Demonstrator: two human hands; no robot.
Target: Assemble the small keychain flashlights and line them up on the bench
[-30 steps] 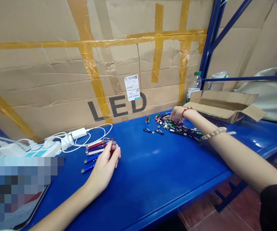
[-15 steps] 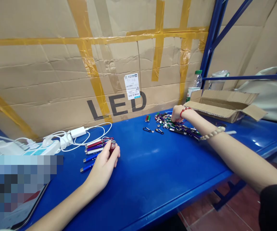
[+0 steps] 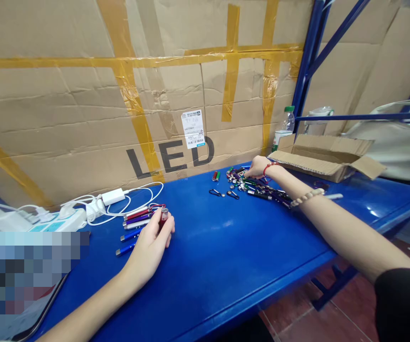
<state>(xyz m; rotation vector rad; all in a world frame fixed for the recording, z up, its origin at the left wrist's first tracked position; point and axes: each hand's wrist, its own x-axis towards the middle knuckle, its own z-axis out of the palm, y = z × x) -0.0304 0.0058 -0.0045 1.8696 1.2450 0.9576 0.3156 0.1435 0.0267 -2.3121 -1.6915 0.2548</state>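
Note:
My left hand (image 3: 150, 244) rests on the blue table (image 3: 226, 256), fingers curled round a small red flashlight (image 3: 163, 216). Beside it lies a row of finished keychain flashlights (image 3: 136, 223) in red, purple, silver and blue. My right hand (image 3: 258, 167) reaches far across to a heap of loose flashlight parts (image 3: 258, 186), its fingers bent down into the heap; what they pinch is hidden. That arm wears a red string and a bead bracelet.
A taped cardboard wall marked LED (image 3: 171, 156) stands behind the table. White chargers and a power strip (image 3: 66, 218) lie at the left. An open cardboard box (image 3: 326, 154), a bottle (image 3: 283, 128) and blue rack posts are at the right. A phone edge shows bottom left.
Both hands keep their places; the right fingers shift slightly within the heap. The view has drifted a little.

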